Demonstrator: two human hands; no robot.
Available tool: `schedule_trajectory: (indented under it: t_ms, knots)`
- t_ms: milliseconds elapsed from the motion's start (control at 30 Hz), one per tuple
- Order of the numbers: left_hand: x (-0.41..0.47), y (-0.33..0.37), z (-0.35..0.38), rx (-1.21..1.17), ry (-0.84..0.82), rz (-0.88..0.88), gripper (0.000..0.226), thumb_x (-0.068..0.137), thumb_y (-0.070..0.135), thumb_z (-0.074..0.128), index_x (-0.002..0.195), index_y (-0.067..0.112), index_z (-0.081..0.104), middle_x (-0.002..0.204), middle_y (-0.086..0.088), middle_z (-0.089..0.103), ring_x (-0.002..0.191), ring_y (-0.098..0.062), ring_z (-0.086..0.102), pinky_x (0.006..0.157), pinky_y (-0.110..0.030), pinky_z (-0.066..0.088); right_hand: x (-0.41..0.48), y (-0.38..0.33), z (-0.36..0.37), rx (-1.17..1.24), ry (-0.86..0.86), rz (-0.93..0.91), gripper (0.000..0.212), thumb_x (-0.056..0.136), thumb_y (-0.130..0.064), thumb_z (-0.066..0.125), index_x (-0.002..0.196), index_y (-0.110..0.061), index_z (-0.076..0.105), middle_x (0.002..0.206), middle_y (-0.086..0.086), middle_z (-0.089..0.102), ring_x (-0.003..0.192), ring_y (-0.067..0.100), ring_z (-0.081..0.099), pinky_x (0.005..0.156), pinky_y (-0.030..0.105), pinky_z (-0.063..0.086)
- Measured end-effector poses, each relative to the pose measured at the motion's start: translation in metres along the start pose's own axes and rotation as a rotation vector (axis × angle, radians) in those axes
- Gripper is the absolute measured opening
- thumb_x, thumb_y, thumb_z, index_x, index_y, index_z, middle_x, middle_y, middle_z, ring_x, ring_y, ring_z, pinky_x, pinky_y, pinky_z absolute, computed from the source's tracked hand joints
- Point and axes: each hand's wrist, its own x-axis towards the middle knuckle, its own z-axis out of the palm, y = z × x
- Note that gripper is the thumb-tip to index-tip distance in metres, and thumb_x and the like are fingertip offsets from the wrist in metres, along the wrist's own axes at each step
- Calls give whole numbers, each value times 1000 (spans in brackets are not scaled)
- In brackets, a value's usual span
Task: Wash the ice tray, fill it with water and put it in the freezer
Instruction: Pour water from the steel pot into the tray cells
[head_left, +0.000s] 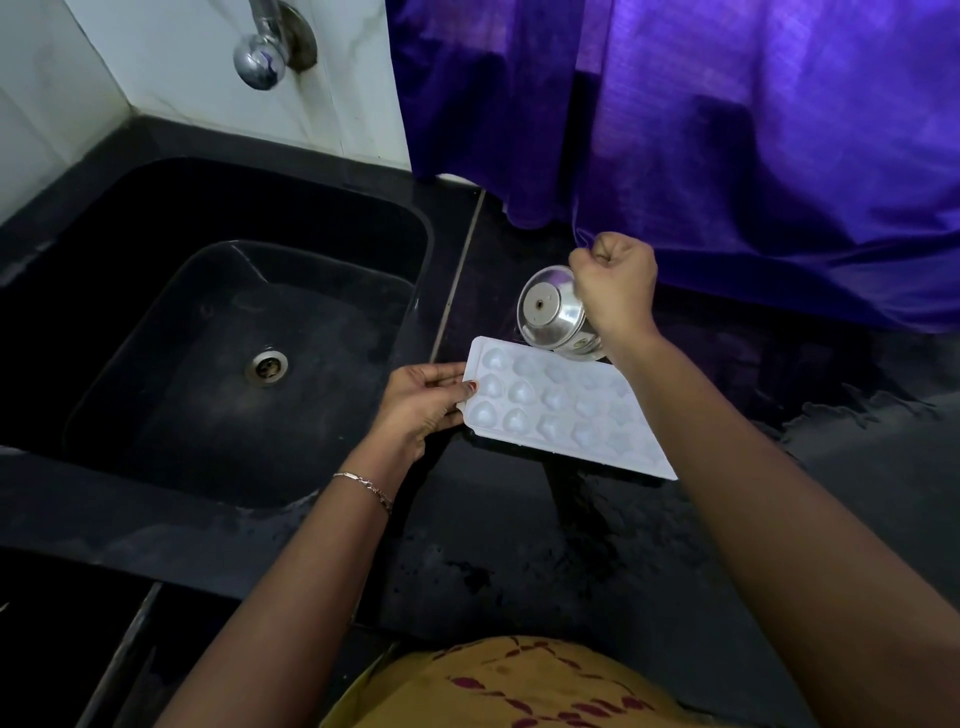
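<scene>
**Fig. — Steel cup tipped over ice tray at counter, head view**

Nearest: yellow patterned garment (519, 680) at bottom edge; both forearms reach fwd from it over the black countertop (519, 561), which shows glossy wet-looking streaks.

L side: bracelet (366, 488) on the wrist. The left hand (421, 402) holds the short left end of the ice tray (550, 410), thumb on the top rim, fingers curled under the edge.

Tray: white, 3 rows of heart-shaped cavities, open side up. It lies on the counter just right of the sink, long axis running to the right. Its right end is hidden behind the right forearm. Whether the cavities hold water: cannot tell.

R side: the right hand (615, 291) is closed in a fist, gripping the steel cup (553, 317); the exact hold is hidden behind the hand. The cup is tilted, base toward the camera, mouth down at the tray's far long edge.

Hands are apart, one at each side of the tray.

Left: black sink (249, 322) w/ metal drain (266, 366) at centre.

Far: chrome tap (262, 57) on white tiled wall (171, 62) above the sink; purple curtain (727, 130) hangs to the counter behind the cup.
</scene>
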Motion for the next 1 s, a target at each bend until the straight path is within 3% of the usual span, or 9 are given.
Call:
schedule_trajectory:
  t_ms: [367, 1000]
  knots:
    - [1, -1, 0, -5, 5, -3, 28, 84, -1, 69, 112, 1, 67, 92, -7, 72, 71, -10, 69, 55, -21, 54, -4, -3, 15, -123, -80, -147, 43, 75, -5, 56, 51, -21, 23, 48, -6, 25, 47, 6, 22, 50, 23, 26]
    - [2, -1, -1, 9, 12, -3, 24, 82, -1, 71, 105, 4, 68, 88, -5, 72, 69, -9, 70, 56, -22, 56, -6, -9, 16, -120, -90, -174, 41, 71, -7, 55, 52, -22, 22, 49, -6, 23, 49, 7, 21, 51, 28, 26]
